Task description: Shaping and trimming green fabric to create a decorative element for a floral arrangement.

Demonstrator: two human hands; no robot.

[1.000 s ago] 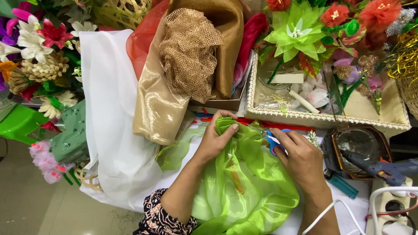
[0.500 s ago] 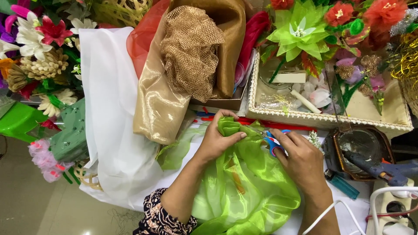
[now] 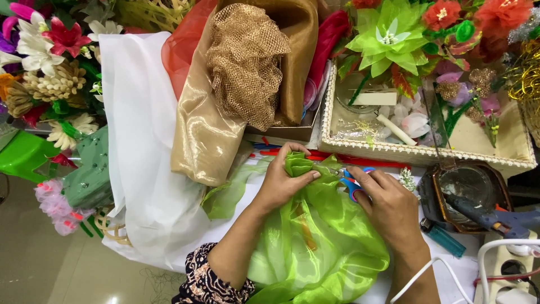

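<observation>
A wide sheet of sheer white fabric [image 3: 140,169] drapes down the left half of the frame. Beside it, at upper centre, hangs a fold of shiny gold satin cloth [image 3: 205,135] with a bunch of coarse gold netting [image 3: 244,62] on top. A shallow cream tray with a beaded rim [image 3: 360,147] fills the upper right, holding artificial flowers, among them a large lime-green fabric flower [image 3: 388,39].

At lower centre lies a spread of translucent lime-green organza fabric [image 3: 320,247], gathered at its top edge into a tight pleated bunch near the middle of the frame. The left hand [image 3: 284,180] pinches that bunch, fingers closed around the folds. The right hand [image 3: 388,205], just right of the bunch, grips a pair of scissors with blue and red handles [image 3: 353,184] (only the handles show), its fingers touching the fabric.

At lower right rest a blue glue gun [image 3: 495,217] and a small teal lighter [image 3: 444,236].
</observation>
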